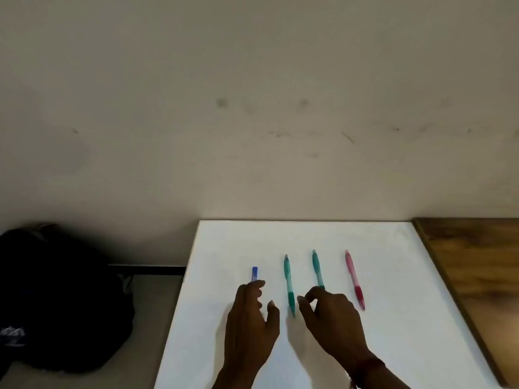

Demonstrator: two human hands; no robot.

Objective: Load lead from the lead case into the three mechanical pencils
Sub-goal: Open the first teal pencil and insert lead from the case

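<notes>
1. The case [254, 273] is lying on the white table [398, 290], left of the row. The left pencil [287, 276], middle pencil [317, 269] and pink pencil [353, 279] are lying side by side and apart, their grips pointing toward the person.
2. The left hand [248, 315] is hovering at the near end of the case with its fingers curled and its index tip at that end. Whether it is already pinching the case I cannot tell.
3. The right hand [331, 313] is sitting over the grip of the middle pencil, fingers curled in toward the thumb. Whether they are closing on the barrel or only hanging above it I cannot tell either.
4. Judging from this, the step in hand is picking up: case in the left hand, first pencil in the right.
5. To do it well, the left hand should be taking the case by its long sides, leaving the cap end free.
6. The right hand should be lifting the pencil by its grip, so the cap end is staying clear for opening.
7. Working over the table is sensible, so any dropped lead is landing on white and showing.
8. The case should be tilting gently. A sharp tip is likely spilling several thin, brittle leads at once.
9. The other two pencils should be staying in line, untouched, so loaded and unloaded ones are not getting mixed.
</notes>
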